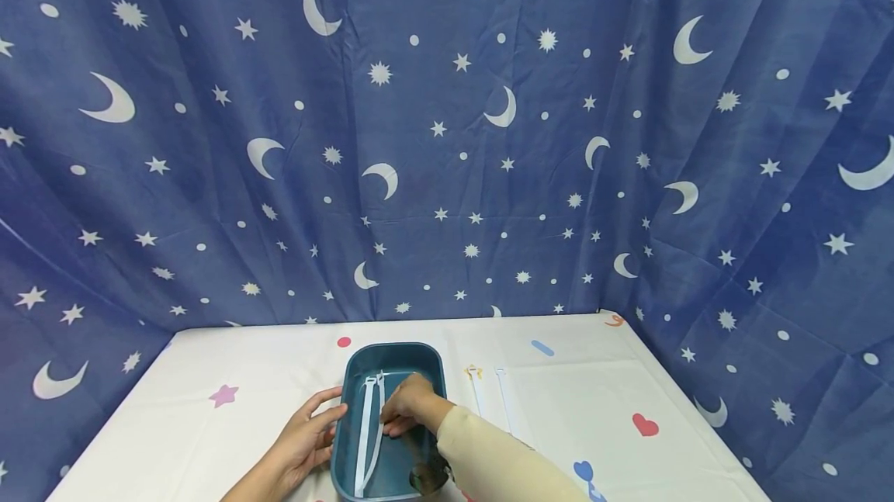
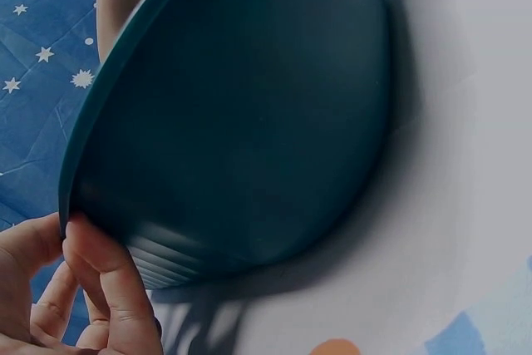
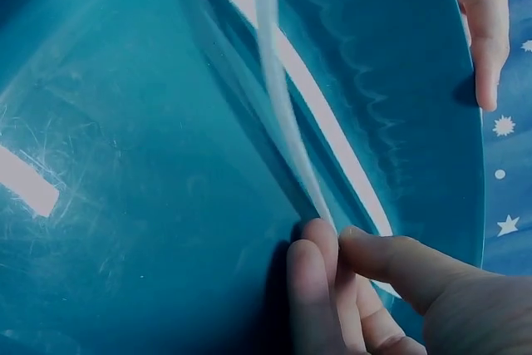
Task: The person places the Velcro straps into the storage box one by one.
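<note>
A teal plastic bin (image 1: 340, 440) stands on the table, and my left hand (image 1: 305, 440) pinches its left rim between thumb and fingers. Two long white cable ties with small square heads are in the bin. The left cable tie (image 1: 364, 432) lies lengthwise along the bin's left side. My right hand (image 1: 408, 405) reaches inside and pinches the other cable tie (image 3: 291, 135) between thumb and fingertips. In the right wrist view this held tie bows upward and crosses over the lying tie. Below the left hand's thumb, the bin's ribbed corner shows in the left wrist view.
Two more white cable ties (image 1: 504, 401) lie on the table right of the bin, partly hidden by the right sleeve (image 1: 503, 455). A white patterned cloth (image 1: 237, 424) covers the table. A blue star-and-moon curtain (image 1: 433, 176) hangs behind and at both sides.
</note>
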{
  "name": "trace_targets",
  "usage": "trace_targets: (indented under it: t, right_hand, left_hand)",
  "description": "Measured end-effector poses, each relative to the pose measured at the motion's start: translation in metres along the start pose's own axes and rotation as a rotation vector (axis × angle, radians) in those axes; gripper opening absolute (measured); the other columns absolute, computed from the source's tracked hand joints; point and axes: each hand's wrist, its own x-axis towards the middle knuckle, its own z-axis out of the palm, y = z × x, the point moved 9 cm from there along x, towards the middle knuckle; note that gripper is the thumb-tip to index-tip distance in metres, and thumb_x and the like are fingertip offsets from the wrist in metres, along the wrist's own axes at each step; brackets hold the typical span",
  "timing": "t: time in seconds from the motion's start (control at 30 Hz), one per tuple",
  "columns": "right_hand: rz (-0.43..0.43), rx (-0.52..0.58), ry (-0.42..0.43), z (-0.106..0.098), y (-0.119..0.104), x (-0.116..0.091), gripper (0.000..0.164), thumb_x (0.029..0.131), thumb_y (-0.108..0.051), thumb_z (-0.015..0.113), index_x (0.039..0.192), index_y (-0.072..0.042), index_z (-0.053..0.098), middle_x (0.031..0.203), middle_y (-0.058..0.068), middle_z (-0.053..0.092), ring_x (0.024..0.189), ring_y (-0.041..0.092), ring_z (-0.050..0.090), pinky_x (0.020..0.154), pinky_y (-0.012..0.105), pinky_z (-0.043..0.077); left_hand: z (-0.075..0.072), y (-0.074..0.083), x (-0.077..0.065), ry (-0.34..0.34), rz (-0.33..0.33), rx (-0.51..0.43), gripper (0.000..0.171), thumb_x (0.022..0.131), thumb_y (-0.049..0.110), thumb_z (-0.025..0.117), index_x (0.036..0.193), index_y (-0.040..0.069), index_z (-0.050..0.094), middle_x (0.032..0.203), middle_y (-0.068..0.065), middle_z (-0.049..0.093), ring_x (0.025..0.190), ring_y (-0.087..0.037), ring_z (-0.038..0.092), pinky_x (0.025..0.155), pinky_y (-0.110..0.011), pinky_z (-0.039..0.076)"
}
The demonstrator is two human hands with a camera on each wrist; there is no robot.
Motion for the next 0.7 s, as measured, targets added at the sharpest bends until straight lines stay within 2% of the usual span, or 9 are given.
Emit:
trace_targets:
  t: [0.2,0.43,0.7]
  right_hand:
    - [-0.017,-0.016,0.023,0.0012,0.0030,0.0066,0.020,0.074,0.011,0.077,0.063,0.000,0.063,0.053,0.012,0.065,0.047,0.017,0.066,0.043,0.024,0.053]
    - [-0.049,-0.046,0.047,0.0023,0.0027,0.0114,0.021,0.070,0.012,0.079,0.061,0.000,0.063,0.052,0.012,0.065,0.045,0.018,0.066,0.043,0.026,0.054]
    - [-0.063,-0.107,0.075,-0.0038,-0.0041,0.0065,0.021,0.069,0.009,0.081,0.060,-0.002,0.065,0.052,0.011,0.065,0.044,0.016,0.064,0.043,0.025,0.054]
  left_hand:
    - [-0.0005,0.0000,0.0001,0.019,-0.003,0.006,0.058,0.096,0.025,0.064,0.146,0.010,0.038,0.087,-0.006,0.062,0.067,-0.009,0.060,0.060,-0.025,0.058]
    - [-0.0014,0.0002,-0.0006,0.038,-0.001,0.011,0.055,0.096,0.023,0.063,0.144,0.010,0.041,0.087,-0.006,0.063,0.067,-0.008,0.059,0.060,-0.025,0.058]
    - [-0.0022,-0.0001,0.0002,0.045,-0.002,0.011,0.054,0.096,0.022,0.063,0.144,0.010,0.042,0.087,-0.006,0.064,0.066,-0.008,0.060,0.061,-0.025,0.058]
